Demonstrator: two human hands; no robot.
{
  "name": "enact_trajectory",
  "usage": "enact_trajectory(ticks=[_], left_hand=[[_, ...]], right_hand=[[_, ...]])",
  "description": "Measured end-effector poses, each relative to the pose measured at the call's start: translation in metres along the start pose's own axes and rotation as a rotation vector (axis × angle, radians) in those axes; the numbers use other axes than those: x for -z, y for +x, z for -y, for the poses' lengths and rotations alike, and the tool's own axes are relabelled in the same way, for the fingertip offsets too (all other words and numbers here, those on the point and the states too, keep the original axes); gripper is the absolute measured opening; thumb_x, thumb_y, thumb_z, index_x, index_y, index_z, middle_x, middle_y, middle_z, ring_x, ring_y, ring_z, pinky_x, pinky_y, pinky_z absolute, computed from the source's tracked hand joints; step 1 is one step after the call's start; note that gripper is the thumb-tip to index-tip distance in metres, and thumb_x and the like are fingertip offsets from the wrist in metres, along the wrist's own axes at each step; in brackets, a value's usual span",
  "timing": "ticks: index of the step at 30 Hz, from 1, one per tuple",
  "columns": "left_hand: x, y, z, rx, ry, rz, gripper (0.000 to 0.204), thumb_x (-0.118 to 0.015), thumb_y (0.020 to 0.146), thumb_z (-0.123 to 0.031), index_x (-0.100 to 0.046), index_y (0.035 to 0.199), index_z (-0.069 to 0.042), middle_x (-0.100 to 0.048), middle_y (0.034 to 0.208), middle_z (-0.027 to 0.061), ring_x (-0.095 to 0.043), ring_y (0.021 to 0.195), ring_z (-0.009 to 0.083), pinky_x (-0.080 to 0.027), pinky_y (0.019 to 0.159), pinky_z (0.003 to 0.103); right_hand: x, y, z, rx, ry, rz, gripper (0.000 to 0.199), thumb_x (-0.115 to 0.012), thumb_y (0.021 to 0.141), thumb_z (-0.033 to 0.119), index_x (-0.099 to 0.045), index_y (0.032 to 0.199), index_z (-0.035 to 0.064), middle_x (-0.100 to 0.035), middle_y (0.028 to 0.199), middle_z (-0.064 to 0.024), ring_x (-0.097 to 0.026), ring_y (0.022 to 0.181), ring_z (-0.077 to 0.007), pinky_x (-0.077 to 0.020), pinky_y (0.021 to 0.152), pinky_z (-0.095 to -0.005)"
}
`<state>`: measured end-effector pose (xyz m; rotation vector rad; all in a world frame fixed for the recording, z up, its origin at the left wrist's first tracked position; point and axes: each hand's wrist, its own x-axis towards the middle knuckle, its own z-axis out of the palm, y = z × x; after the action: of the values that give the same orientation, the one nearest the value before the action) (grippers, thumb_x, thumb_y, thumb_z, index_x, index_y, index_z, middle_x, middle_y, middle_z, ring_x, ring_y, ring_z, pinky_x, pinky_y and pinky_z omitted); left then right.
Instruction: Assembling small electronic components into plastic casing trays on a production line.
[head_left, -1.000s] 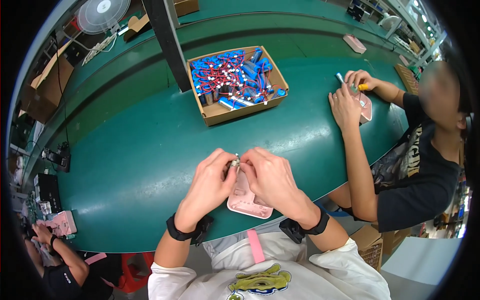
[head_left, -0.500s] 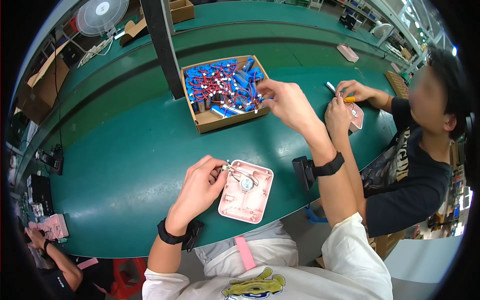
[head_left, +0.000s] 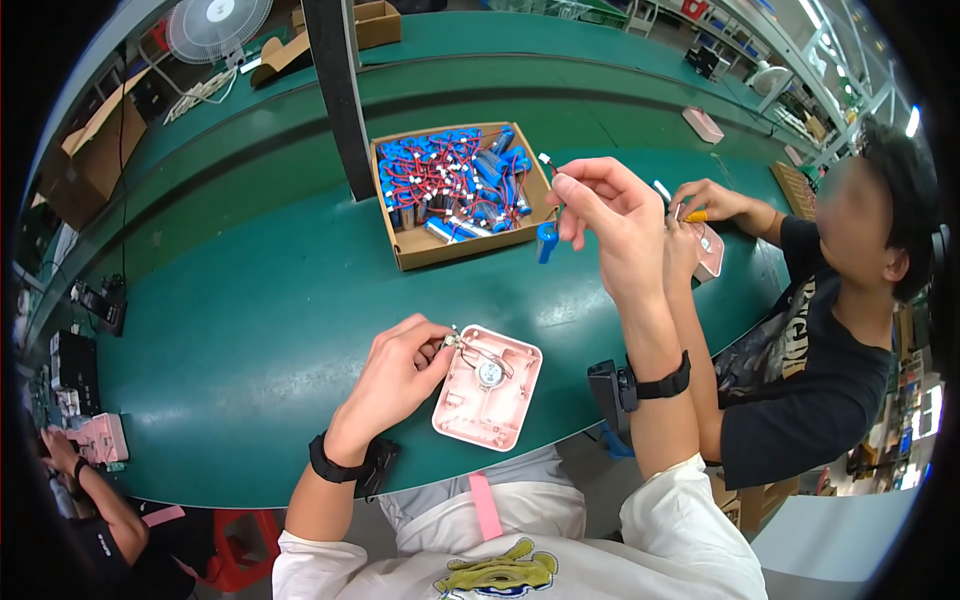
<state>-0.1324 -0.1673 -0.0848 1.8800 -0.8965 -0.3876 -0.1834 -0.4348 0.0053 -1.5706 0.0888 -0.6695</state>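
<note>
While our left hand (head_left: 400,366) pinched a small wired part (head_left: 451,341) at the upper left corner of a pink case (head_left: 478,412), our right hand (head_left: 615,215) gripped a blue battery (head_left: 546,243) by its wires (head_left: 556,172), white plug (head_left: 544,158) uppermost. We found the battery hanging above the green table (head_left: 250,330), just beside a cardboard box (head_left: 470,250) of wired batteries (head_left: 440,165). The case lay hollow side up, round disc (head_left: 490,373) inside.
</note>
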Motion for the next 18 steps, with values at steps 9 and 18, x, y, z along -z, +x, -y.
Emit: enact_trajectory(ticks=[9, 18], left_hand=[[0.003, -0.003, -0.006, 0.020, -0.065, 0.065, 0.017, -0.074, 0.093, -0.006, -0.072, 0.107, 0.004, -0.067, 0.094, 0.0093, -0.064, 0.071, 0.0136, -0.053, 0.064, 0.028], [0.005, -0.003, -0.008, 0.074, -0.034, 0.113, 0.019, -0.075, 0.092, -0.007, -0.070, 0.107, 0.004, -0.068, 0.100, 0.0101, -0.068, 0.075, 0.0148, -0.054, 0.065, 0.028]], right_hand=[[-0.028, -0.059, 0.009, -0.204, 0.092, 0.089, 0.016, -0.071, 0.099, 0.004, -0.069, 0.112, -0.0056, -0.070, 0.081, -0.0075, -0.058, 0.053, -0.0059, -0.0362, 0.044, -0.0204], [-0.026, -0.078, -0.010, -0.309, 0.061, 0.168, 0.014, -0.070, 0.100, 0.003, -0.070, 0.111, -0.0056, -0.072, 0.082, -0.0079, -0.058, 0.054, -0.0059, -0.0368, 0.045, -0.0198]])
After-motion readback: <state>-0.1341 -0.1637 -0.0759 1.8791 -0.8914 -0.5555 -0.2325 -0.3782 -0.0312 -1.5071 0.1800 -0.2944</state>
